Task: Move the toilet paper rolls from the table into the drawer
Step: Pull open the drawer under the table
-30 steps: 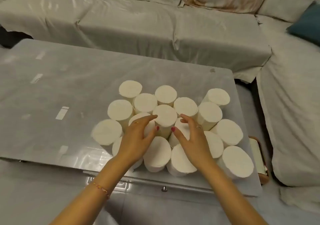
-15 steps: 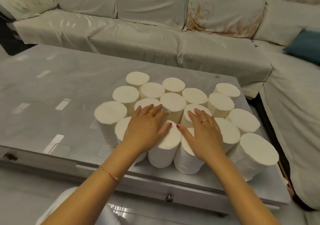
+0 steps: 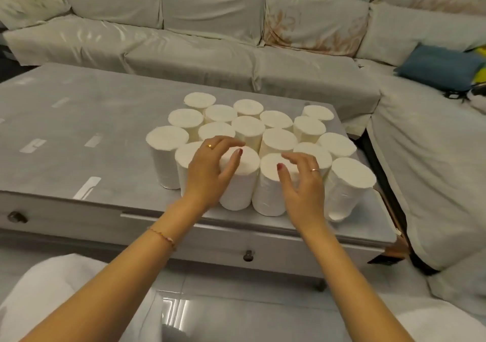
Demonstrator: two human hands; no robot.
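Observation:
Several white toilet paper rolls (image 3: pixel 248 127) stand upright in a tight cluster on the grey table (image 3: pixel 79 121), towards its right end. My left hand (image 3: pixel 210 170) hovers at the front of the cluster, fingers apart, curved over a front roll (image 3: pixel 243 181). My right hand (image 3: pixel 302 181) is open over the neighbouring front roll (image 3: pixel 268 192), with nothing gripped. A closed drawer with a dark knob (image 3: pixel 247 255) sits in the table's front face below my hands.
A second drawer knob (image 3: pixel 16 216) is at the front left. A covered sofa (image 3: pixel 210 52) runs behind and along the right of the table, with a blue cushion (image 3: pixel 441 67). Tiled floor (image 3: pixel 236 302) lies in front.
Both hands lifted off the roll tops and drew back toward me, fingers now spread and raised. The view pulled back and lower, showing the drawer front.

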